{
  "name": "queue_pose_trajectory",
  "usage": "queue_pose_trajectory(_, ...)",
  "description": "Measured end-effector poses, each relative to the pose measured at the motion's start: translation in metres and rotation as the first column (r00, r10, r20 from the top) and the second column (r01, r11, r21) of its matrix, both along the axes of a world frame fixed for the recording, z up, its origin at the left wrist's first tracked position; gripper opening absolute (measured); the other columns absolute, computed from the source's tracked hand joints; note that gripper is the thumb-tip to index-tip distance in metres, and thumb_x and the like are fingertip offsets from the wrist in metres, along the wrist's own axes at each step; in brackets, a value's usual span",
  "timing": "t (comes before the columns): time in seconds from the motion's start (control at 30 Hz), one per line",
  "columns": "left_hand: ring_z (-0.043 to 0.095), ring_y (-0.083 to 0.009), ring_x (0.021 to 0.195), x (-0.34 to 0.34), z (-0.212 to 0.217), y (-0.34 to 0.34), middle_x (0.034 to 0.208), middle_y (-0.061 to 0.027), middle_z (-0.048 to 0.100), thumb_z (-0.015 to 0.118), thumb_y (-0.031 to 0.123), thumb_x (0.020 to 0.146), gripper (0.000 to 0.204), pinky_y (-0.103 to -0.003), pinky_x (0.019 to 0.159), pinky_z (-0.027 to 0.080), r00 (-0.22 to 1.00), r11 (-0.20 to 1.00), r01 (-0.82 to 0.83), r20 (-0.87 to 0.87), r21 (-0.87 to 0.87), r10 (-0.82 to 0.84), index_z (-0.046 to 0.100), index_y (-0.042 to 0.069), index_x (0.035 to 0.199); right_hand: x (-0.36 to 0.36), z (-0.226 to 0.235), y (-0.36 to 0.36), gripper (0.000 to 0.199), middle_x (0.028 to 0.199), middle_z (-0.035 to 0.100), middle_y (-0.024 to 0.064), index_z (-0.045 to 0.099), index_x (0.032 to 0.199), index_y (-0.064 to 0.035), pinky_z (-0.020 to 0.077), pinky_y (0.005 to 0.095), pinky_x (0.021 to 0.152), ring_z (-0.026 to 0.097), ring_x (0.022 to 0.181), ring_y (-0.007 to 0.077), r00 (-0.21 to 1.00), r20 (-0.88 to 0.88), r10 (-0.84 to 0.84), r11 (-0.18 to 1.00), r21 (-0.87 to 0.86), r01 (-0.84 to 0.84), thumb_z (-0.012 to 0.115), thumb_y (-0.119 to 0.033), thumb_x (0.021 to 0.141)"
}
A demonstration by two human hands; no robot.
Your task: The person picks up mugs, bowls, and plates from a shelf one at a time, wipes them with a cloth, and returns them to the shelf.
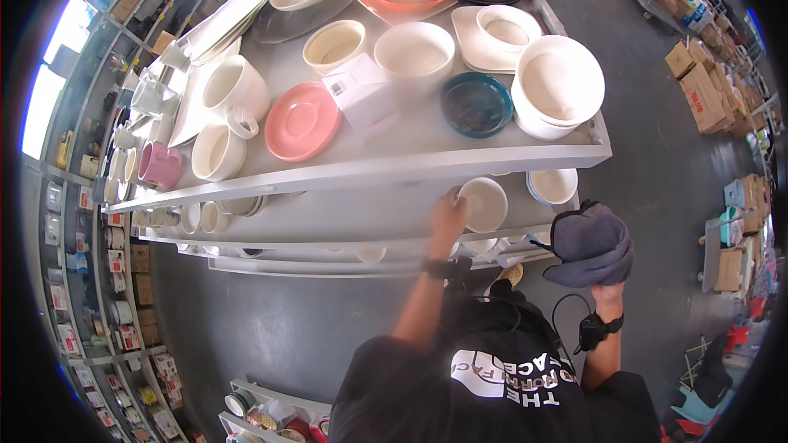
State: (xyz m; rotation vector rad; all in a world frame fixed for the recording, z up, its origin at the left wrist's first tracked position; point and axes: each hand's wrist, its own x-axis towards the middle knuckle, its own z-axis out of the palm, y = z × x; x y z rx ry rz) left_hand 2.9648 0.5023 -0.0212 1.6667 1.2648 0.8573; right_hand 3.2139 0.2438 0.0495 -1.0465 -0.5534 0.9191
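Observation:
My left hand is closed on the left rim of a white bowl at the front of the second shelf. The bowl is tipped so that its inside faces up toward me. A thick dark grey cloth hangs bunched in my right hand, right of the shelf end. Most of those fingers are hidden under the cloth. Just right of the held bowl, another white bowl with a bluish rim rests on the same shelf.
On the top shelf stand a pink saucer, a dark teal dish, large white bowls, a small white box and several mugs. Stocked racks line the left side. Cardboard boxes are stacked at far right.

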Motion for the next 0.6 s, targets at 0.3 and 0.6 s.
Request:
queue_pose_trajectory(0.3,0.064,-0.0372,0.066,0.007,0.015,0.005,0.082,-0.0204,0.063,0.047,0.026,0.087,0.031,-0.044,0.064,0.052,0.999,0.955,0.001,0.042,-0.296,0.012,0.058,0.006,0.108,-0.011,0.007,-0.005,0.061,0.138,0.042,0.0104,0.035,0.137,-0.0063,0.0348,0.0410,0.105,0.042,0.125,0.0262,0.999,-0.031,0.044,0.999,0.016,-0.044,0.061,-0.028,0.085)
queue_pose_trajectory(0.6,0.062,-0.0380,0.062,0.003,0.012,-0.011,0.092,-0.0208,0.063,0.058,0.022,0.083,0.036,-0.042,0.060,0.052,0.964,0.973,-0.200,-0.158,0.112,0.216,0.053,0.004,0.114,0.003,0.004,0.009,0.062,0.139,0.041,0.0098,0.032,0.138,-0.0074,0.0355,0.0399,0.104,0.042,0.125,0.0248,0.970,-0.029,0.242,0.965,0.112,-0.237,0.061,-0.027,0.087)
